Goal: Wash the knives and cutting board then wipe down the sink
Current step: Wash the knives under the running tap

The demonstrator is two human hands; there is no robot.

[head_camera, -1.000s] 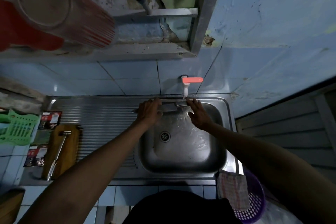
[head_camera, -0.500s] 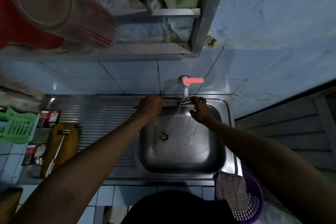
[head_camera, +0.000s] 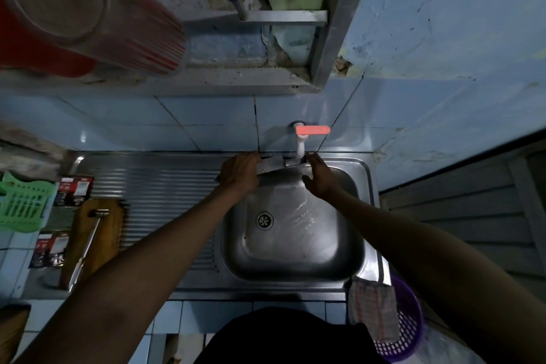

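My left hand (head_camera: 239, 171) grips a steel knife (head_camera: 270, 165) and holds it level over the back of the sink basin (head_camera: 348, 245), under the white tap (head_camera: 300, 146) with the orange lever (head_camera: 313, 129). One end of the knife pokes out left of that hand. My right hand (head_camera: 317, 179) is at the knife's other end below the spout, with its fingers stretched out against it. Water runs down the basin wall toward the drain (head_camera: 265, 219). A wooden cutting board (head_camera: 112, 216) lies at the left end of the drainboard with a second knife (head_camera: 88, 245) on it.
A checked cloth (head_camera: 373, 307) hangs at the sink's front right corner over a purple basket (head_camera: 409, 331). A green basket (head_camera: 20, 204) and small packets (head_camera: 75, 189) sit left of the board. A red jug (head_camera: 74, 15) lies on the shelf above.
My right hand held the knife's end with curled fingers half a second ago; now its fingers lie stretched along it. More water streams into the basin. My left hand has kept its grip.
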